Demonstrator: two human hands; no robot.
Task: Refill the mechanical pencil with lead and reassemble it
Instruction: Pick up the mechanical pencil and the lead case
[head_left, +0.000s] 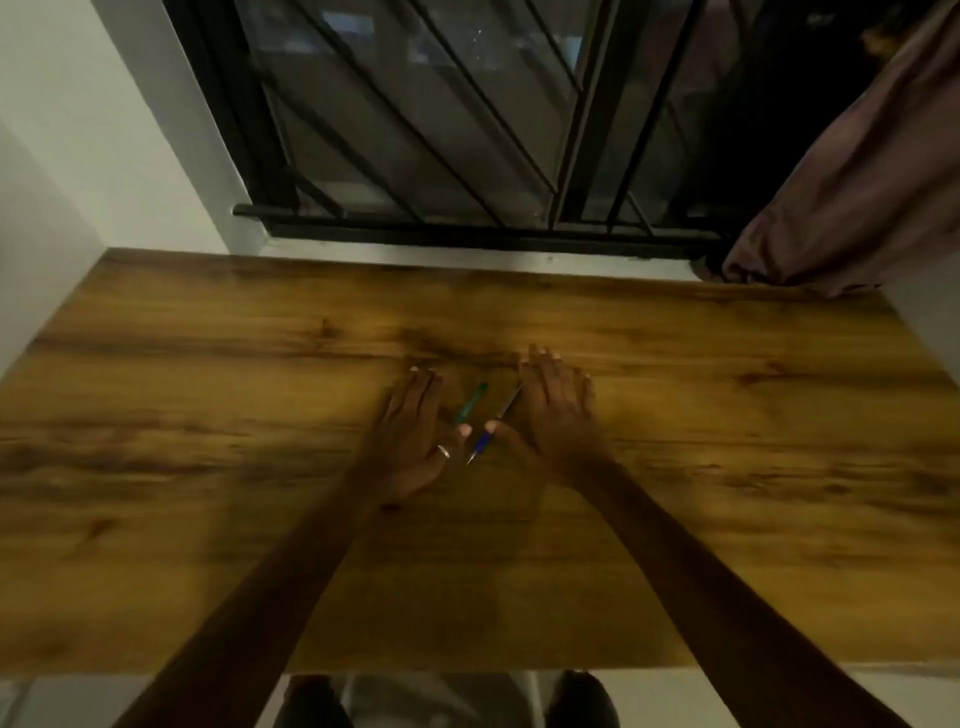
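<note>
A mechanical pencil (492, 425) with a blue grip and a clear barrel lies slanted on the wooden table (208, 395), its tip pointing toward me. A slim green tube (471, 404) lies just left of it, also slanted. My left hand (415, 436) rests flat on the table, fingers apart, with a ring on the thumb; the thumb tip touches the green tube's near end. My right hand (556, 410) lies flat to the right of the pencil, its thumb tip against the blue grip. Neither hand holds anything.
A window with black bars (441, 130) stands behind the table's far edge. A brownish curtain (857, 197) hangs at the back right, its hem reaching the table corner. White walls close the left side. My knees show below the table's near edge.
</note>
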